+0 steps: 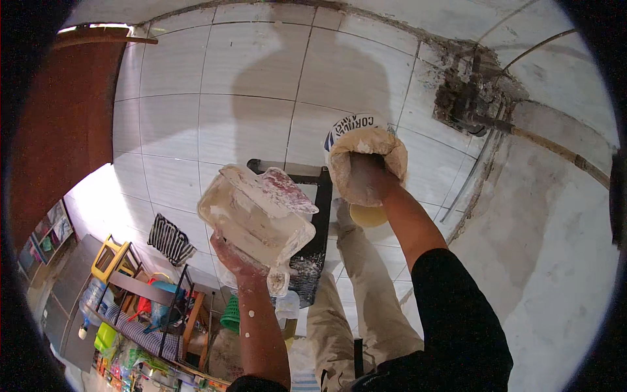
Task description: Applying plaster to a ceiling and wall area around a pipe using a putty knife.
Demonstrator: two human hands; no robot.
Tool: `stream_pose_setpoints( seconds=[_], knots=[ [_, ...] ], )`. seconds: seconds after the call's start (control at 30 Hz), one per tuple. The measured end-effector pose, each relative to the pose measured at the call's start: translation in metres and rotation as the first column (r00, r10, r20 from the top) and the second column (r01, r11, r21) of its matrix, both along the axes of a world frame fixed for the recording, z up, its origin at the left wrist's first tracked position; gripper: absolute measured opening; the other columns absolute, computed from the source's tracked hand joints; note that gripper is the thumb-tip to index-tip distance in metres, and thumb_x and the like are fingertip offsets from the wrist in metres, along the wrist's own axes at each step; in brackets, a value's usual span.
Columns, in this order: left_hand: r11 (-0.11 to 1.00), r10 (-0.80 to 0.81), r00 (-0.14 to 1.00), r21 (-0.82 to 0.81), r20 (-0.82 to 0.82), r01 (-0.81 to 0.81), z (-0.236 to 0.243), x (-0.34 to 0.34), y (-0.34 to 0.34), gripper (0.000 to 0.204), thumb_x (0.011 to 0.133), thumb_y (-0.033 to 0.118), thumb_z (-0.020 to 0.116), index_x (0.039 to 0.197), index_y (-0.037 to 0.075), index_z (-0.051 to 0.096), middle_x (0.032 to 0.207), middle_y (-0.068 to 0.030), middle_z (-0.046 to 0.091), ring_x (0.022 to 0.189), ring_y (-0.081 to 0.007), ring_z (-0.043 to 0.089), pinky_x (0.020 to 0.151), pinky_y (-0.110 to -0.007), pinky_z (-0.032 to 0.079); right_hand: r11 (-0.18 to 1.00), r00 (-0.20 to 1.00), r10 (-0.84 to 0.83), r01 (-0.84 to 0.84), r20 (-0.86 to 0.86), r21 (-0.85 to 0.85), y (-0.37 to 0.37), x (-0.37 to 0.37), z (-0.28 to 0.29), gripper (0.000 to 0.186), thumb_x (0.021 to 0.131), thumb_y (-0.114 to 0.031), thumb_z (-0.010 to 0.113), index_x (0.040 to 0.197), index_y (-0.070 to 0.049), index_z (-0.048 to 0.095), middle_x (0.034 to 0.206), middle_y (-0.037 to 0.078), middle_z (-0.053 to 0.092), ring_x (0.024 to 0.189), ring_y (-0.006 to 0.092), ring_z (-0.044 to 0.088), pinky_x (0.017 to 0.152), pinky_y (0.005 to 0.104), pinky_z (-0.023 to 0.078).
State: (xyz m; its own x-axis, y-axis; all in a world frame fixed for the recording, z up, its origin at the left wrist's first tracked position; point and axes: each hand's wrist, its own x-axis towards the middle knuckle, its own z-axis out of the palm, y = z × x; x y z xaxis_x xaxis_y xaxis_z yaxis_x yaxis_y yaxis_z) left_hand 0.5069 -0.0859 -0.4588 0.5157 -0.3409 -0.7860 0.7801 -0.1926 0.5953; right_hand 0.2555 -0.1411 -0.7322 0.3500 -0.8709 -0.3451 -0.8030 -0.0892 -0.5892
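My left hand (239,260) grips the near left side of a shallow plastic tub (251,219), its walls crusted with dried white paste. Across the tub's far right part lies a flat piece (287,188) smeared white and dark red; its kind is unclear. My right hand (373,171) reaches wrist-deep into the mouth of a sack (338,171) with a rolled-down rim and dark print on its outside. Whitish powder coats the hand, and its fingers are hidden inside. A round yellow thing (369,216) shows just below the sack.
A black, paste-spattered stand (318,251) is beneath the tub. Light tiles (251,72) carry my shadow. At upper right, a pipe (496,124) leaves a broken wall patch. On the left are a brown door (72,130), striped cloth (168,240), yellow stool (110,260) and green basket (230,315).
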Motion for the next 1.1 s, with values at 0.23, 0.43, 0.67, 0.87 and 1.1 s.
stream_pose_setpoints(
  seconds=[0.23, 0.43, 0.67, 0.87, 1.1],
  knots=[
    [1.0, -0.002, 1.0, -0.024, -0.002, 0.002, -0.008, 0.006, 0.02, 0.075, 0.086, 0.055, 0.047, 0.142, 0.009, 0.032, 0.137, -0.0159, 0.04, 0.12, -0.0359, 0.043, 0.097, -0.054, 0.038, 1.0, 0.992, -0.016, 0.019, 0.122, -0.021, -0.007, 0.014, 0.012, 0.06, 0.092, -0.037, 0.051, 0.144, -0.011, 0.034, 0.147, 0.012, 0.036, 0.131, 0.025, 0.038, 0.11, 0.0362, 0.026],
    [1.0, 0.014, 1.0, 0.019, 0.021, -0.014, 0.001, 0.002, 0.016, 0.074, 0.086, 0.054, 0.047, 0.141, 0.008, 0.033, 0.137, -0.0153, 0.04, 0.119, -0.0354, 0.043, 0.097, -0.051, 0.039, 0.998, 0.985, -0.022, 0.013, 0.173, 0.054, 0.01, 0.029, 0.016, 0.059, 0.092, -0.037, 0.052, 0.143, -0.011, 0.036, 0.145, 0.012, 0.037, 0.129, 0.0248, 0.039, 0.109, 0.036, 0.027],
    [1.0, 0.001, 1.0, -0.03, -0.013, -0.002, -0.003, 0.004, 0.018, 0.067, 0.086, 0.048, 0.049, 0.14, 0.011, 0.035, 0.135, -0.0139, 0.042, 0.12, -0.0339, 0.044, 0.098, -0.049, 0.039, 0.981, 0.98, -0.035, -0.004, 0.197, 0.194, 0.015, 0.019, 0.015, 0.057, 0.092, -0.036, 0.053, 0.141, -0.011, 0.038, 0.143, 0.012, 0.04, 0.127, 0.0247, 0.041, 0.108, 0.0357, 0.028],
    [0.999, -0.04, 0.998, -0.023, 0.057, 0.042, -0.005, -0.002, 0.017, 0.068, 0.085, 0.048, 0.052, 0.138, 0.01, 0.036, 0.132, -0.0139, 0.044, 0.118, -0.0332, 0.045, 0.097, -0.048, 0.04, 0.956, 0.975, -0.06, -0.006, 0.214, 0.293, 0.019, 0.017, 0.013, 0.056, 0.092, -0.036, 0.053, 0.14, -0.01, 0.04, 0.141, 0.012, 0.042, 0.126, 0.0246, 0.043, 0.108, 0.0354, 0.029],
    [0.997, -0.042, 0.996, 0.068, 0.073, 0.037, -0.009, -0.003, 0.019, 0.069, 0.085, 0.05, 0.052, 0.137, 0.007, 0.037, 0.131, -0.014, 0.045, 0.117, -0.0325, 0.046, 0.095, -0.047, 0.042, 0.907, 0.972, -0.089, -0.011, 0.219, 0.421, -0.016, 0.078, -0.015, 0.054, 0.091, -0.035, 0.054, 0.138, -0.01, 0.042, 0.139, 0.012, 0.045, 0.124, 0.0245, 0.045, 0.107, 0.0351, 0.031]
  ],
)
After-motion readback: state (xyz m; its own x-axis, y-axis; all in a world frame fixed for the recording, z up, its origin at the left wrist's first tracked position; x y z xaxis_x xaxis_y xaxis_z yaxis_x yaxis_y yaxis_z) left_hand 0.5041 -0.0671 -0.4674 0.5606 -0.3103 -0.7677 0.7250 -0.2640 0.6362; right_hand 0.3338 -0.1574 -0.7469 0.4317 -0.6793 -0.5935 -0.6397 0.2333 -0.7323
